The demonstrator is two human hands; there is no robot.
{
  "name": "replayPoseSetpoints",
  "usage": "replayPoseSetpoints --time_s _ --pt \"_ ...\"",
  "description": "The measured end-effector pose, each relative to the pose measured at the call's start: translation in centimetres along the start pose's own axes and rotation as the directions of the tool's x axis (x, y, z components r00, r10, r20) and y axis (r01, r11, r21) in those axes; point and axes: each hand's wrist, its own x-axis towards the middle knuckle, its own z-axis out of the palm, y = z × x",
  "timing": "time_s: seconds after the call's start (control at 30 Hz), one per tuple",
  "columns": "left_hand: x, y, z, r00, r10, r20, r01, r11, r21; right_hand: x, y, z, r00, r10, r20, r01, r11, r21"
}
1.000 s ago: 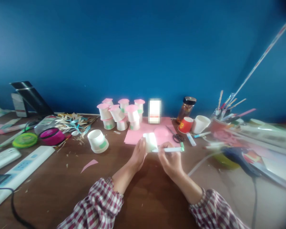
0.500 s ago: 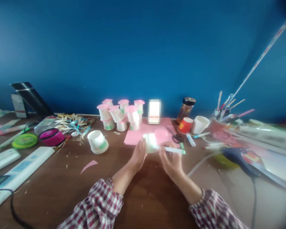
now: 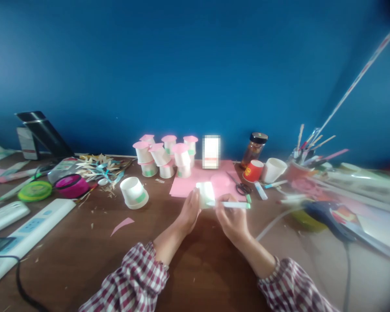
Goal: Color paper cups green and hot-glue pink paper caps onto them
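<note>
My left hand (image 3: 189, 212) grips a small white paper cup (image 3: 205, 193) from its left side, just above the brown table (image 3: 84, 255). My right hand (image 3: 232, 219) is closed around a white marker with a green end (image 3: 231, 205), whose tip touches the cup's lower right side. Under and behind the cup lies a pink paper sheet (image 3: 185, 184). Both forearms wear red-and-white checked sleeves.
Several pink-topped white cups (image 3: 164, 154) stack at the back. A lone white cup (image 3: 134, 193), black scissors (image 3: 242, 186), a red cup (image 3: 252, 170), a jar (image 3: 254, 149), a brush pot (image 3: 303, 160), a glue gun (image 3: 331, 214) and power strips (image 3: 26, 232) surround the hands.
The marker has shifted slightly along the cup's side, tilting up and then back level. The left hand and cup stay almost still.
</note>
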Motion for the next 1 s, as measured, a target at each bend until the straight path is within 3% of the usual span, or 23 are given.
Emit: replayPoseSetpoints --time_s 0.37,0.83,1.0 --pt "-0.11 0.47 0.36 0.999 0.02 0.045 -0.022 0.998 0.051 0.03 0.03 0.01 1.0 0.022 0.001 -0.022 1.0 0.005" --pt "-0.1 0.67 0.33 0.999 -0.035 0.006 0.035 0.998 0.047 0.15 -0.03 -0.08 1.0 -0.005 0.017 0.005 0.999 -0.052" --pt "-0.1 0.65 0.41 0.997 -0.038 -0.067 0.039 0.999 0.009 0.15 -0.07 -0.17 1.0 -0.007 -0.012 0.007 0.999 -0.032"
